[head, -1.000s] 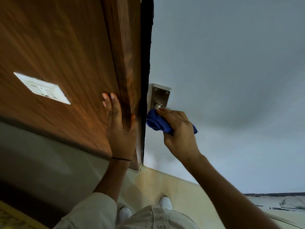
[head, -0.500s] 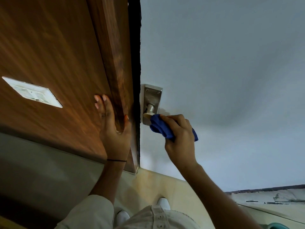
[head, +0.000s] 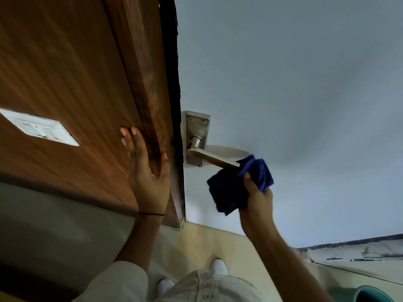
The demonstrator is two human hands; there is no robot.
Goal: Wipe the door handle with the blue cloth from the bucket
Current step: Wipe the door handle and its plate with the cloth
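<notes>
A metal lever door handle [head: 210,157] on a steel backplate [head: 197,127] sticks out from the pale grey door [head: 294,94]. My right hand [head: 256,198] grips a folded blue cloth [head: 235,186] at the free tip of the lever; most of the lever shows bare. My left hand [head: 148,168] lies flat on the brown wooden frame [head: 139,79], fingers spread, thumb hooked over its edge. A teal bucket rim [head: 370,294] peeks in at the bottom right corner.
A white switch plate [head: 41,127] sits in the wood panel on the left. Below are a beige floor [head: 207,243], my white shoes [head: 218,267] and a light shirt. A worn ledge [head: 359,251] runs along the right.
My right hand slid the cloth from the handle's pivot out along the lever to its tip, uncovering the lever. The left hand stayed on the frame. The view shifted slightly.
</notes>
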